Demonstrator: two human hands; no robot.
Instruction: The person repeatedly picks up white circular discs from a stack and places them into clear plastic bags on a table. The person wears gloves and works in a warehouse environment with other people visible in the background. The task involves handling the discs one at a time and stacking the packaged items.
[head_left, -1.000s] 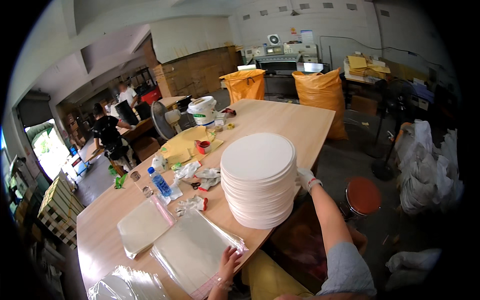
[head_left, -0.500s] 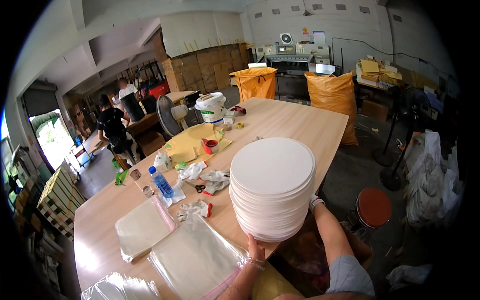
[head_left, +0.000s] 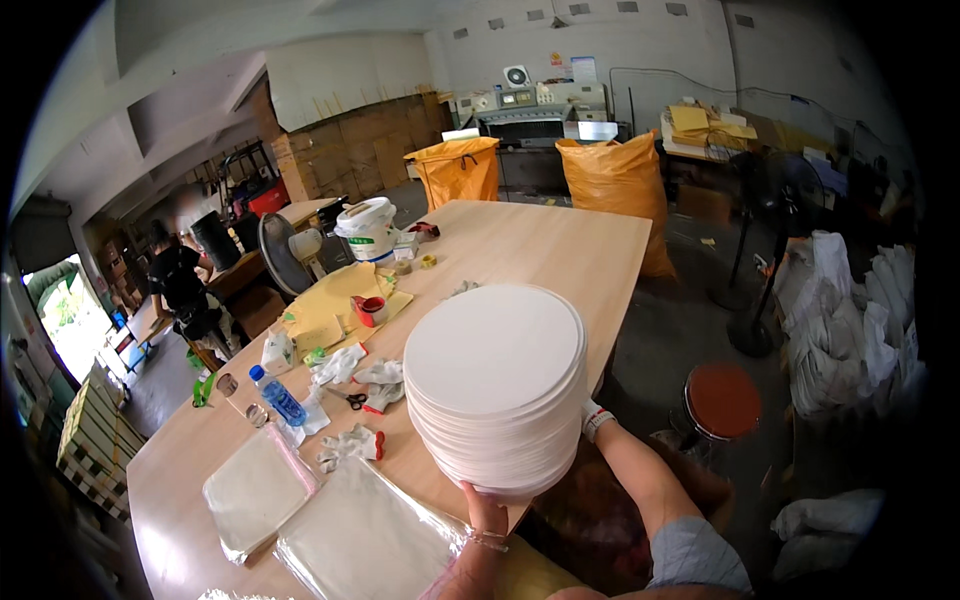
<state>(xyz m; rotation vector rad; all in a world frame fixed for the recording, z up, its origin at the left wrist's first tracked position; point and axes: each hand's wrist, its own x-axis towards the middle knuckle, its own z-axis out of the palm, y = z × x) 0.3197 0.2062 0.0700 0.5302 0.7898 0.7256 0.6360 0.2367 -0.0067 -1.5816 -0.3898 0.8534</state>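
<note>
A tall stack of round white discs [head_left: 495,350], like cardboard circles, stands at the near right edge of the wooden table, its layers slightly uneven. Against its near lower side is my bare left hand [head_left: 486,508], with the thumb up along the stack and the other fingers hidden beneath or behind it. My right hand [head_left: 597,418], in a white glove, presses the stack's right side; its fingertips are hidden. Just left of my left hand lie a stack of clear plastic bags [head_left: 365,530] and a smaller bag stack [head_left: 258,490].
On the table [head_left: 540,235] are white work gloves [head_left: 350,446], scissors [head_left: 352,400], a blue-capped water bottle [head_left: 278,397], a red tape dispenser [head_left: 369,310], yellow paper [head_left: 335,300] and a white bucket [head_left: 367,230]. A red stool [head_left: 722,402] stands right. Another person [head_left: 185,285] works far left.
The view has turned to the right, so the table and stack sit farther left in the picture. Both hands remain on the disc stack, with little visible movement of it against the table.
</note>
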